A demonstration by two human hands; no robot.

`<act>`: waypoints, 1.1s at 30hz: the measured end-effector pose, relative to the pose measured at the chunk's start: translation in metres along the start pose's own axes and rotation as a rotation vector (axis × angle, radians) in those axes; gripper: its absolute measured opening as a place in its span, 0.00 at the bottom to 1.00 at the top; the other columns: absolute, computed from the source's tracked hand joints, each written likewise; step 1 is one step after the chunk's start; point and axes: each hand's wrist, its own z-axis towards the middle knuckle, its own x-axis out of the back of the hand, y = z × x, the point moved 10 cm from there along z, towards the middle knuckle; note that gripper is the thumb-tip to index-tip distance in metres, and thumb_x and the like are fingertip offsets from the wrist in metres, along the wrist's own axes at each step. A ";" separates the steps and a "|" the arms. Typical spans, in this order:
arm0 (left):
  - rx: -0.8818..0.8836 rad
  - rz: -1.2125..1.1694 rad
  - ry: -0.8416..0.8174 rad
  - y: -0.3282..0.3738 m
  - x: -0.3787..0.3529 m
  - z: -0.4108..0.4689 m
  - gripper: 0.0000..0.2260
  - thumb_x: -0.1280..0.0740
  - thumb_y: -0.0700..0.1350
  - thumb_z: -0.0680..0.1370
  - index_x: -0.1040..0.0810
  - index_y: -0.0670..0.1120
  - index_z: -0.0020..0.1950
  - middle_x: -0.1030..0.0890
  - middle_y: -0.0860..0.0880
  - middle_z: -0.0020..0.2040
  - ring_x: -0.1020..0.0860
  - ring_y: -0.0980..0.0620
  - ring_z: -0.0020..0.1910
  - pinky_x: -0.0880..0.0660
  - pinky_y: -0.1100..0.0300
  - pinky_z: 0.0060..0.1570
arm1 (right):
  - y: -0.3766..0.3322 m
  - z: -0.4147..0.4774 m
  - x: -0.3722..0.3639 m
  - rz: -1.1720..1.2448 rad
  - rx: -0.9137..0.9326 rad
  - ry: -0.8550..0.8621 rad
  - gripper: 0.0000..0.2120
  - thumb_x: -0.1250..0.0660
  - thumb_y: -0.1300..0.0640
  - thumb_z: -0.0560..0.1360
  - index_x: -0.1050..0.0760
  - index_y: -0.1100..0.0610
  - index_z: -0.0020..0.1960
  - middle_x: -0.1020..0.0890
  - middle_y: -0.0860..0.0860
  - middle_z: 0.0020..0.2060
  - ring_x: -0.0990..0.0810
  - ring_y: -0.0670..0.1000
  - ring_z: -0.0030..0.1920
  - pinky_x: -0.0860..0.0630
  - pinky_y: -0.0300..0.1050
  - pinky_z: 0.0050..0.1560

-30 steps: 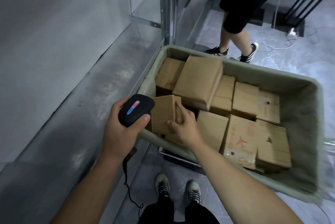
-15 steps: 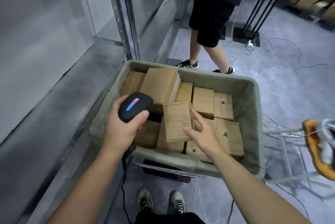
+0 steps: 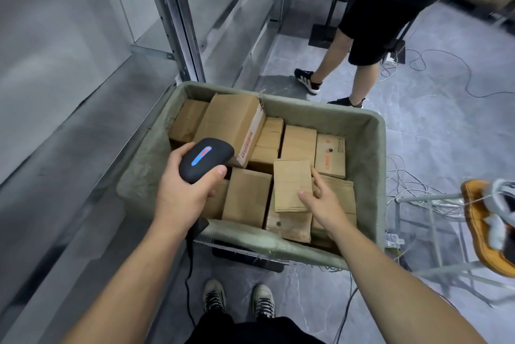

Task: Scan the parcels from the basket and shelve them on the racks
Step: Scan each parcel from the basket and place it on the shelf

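A grey-green basket (image 3: pixel 370 148) stands on the floor in front of me, filled with several brown cardboard parcels. My left hand (image 3: pixel 184 193) grips a black handheld scanner (image 3: pixel 204 158) with a red and blue light strip, held over the basket's near left part. My right hand (image 3: pixel 323 201) holds a small flat parcel (image 3: pixel 291 184) by its right edge, thumb on top and forefinger along the side, above the other parcels. A larger parcel (image 3: pixel 232 120) with red tape lies tilted at the back left.
Grey metal racks (image 3: pixel 83 126) with bare shelves run along the left, with an upright post (image 3: pixel 178 17) just behind the basket. Another person in black shorts (image 3: pixel 370 37) stands behind the basket. Cables (image 3: pixel 412 184) lie on the floor at right, beside a metal frame with an orange part (image 3: pixel 479 221).
My right hand has carried the small parcel from beside the scanner to the right, and turned it flat. The view has swung right and up. The scanner hand has stayed in place.
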 end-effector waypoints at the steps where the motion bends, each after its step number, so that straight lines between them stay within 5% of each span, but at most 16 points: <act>1: 0.003 -0.005 0.002 0.000 -0.002 -0.001 0.33 0.22 0.55 0.62 0.26 0.55 0.66 0.18 0.48 0.57 0.19 0.48 0.40 0.23 0.65 0.33 | -0.001 0.002 0.001 -0.041 0.003 0.022 0.38 0.29 0.54 0.77 0.45 0.35 0.78 0.32 0.45 0.75 0.31 0.50 0.73 0.33 0.57 0.74; 7: 0.016 -0.013 0.007 0.001 -0.009 -0.005 0.33 0.23 0.59 0.60 0.25 0.58 0.64 0.17 0.51 0.56 0.19 0.49 0.40 0.22 0.64 0.35 | -0.019 0.005 -0.015 -0.468 0.030 0.103 0.46 0.26 0.43 0.74 0.51 0.42 0.82 0.52 0.47 0.82 0.49 0.56 0.81 0.44 0.58 0.77; 12: 0.016 0.004 0.027 0.004 -0.008 -0.003 0.29 0.23 0.53 0.65 0.25 0.57 0.64 0.17 0.49 0.56 0.19 0.48 0.40 0.23 0.65 0.34 | -0.015 0.007 -0.032 -0.666 -0.027 0.117 0.51 0.27 0.39 0.73 0.58 0.43 0.82 0.61 0.50 0.81 0.54 0.59 0.80 0.45 0.64 0.77; 24: 0.007 0.003 0.027 0.008 -0.014 -0.002 0.29 0.23 0.59 0.60 0.26 0.62 0.60 0.17 0.49 0.56 0.18 0.50 0.38 0.23 0.65 0.35 | -0.004 0.002 -0.012 0.003 -0.002 -0.021 0.41 0.28 0.52 0.76 0.46 0.37 0.80 0.41 0.46 0.79 0.39 0.52 0.77 0.36 0.61 0.75; 27: 0.008 -0.004 0.023 0.008 -0.017 -0.003 0.28 0.23 0.56 0.62 0.25 0.60 0.61 0.17 0.48 0.56 0.19 0.50 0.38 0.22 0.65 0.35 | -0.005 0.001 -0.002 -0.024 0.017 0.012 0.38 0.30 0.49 0.74 0.45 0.27 0.76 0.44 0.45 0.81 0.43 0.53 0.79 0.40 0.63 0.76; 33: 0.012 -0.008 0.019 0.009 -0.021 -0.007 0.26 0.24 0.52 0.65 0.25 0.59 0.61 0.17 0.49 0.54 0.19 0.53 0.35 0.21 0.62 0.35 | -0.017 -0.008 0.008 -0.233 0.077 0.076 0.39 0.29 0.47 0.77 0.48 0.35 0.80 0.55 0.44 0.82 0.50 0.52 0.81 0.43 0.56 0.76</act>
